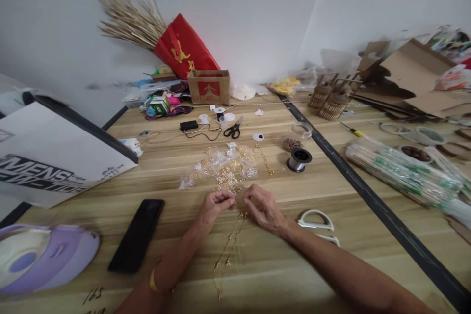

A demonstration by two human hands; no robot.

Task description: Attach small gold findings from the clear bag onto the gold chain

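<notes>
My left hand point(217, 206) is closed in a pinch just in front of the pile of beads; whatever lies between its fingertips is too small to make out. Across a narrow gap, my right hand point(264, 210) is pinched too, its hold hidden by the fingers. A gold beaded chain point(228, 250) lies on the table below both hands, its upper end beside my right fingertips. Small bags of gold and silver beads point(226, 171) spread out beyond the hands. Behind them rests another short gold chain point(265, 161).
Around the beads are a wire spool point(299, 160), black scissors point(233, 128) and a bead jar point(293, 144). White-handled scissors point(315, 216) lie by my right forearm. A black phone point(137, 235) is at left, bundled sticks point(401, 171) at right. A white box point(55, 162) stands left.
</notes>
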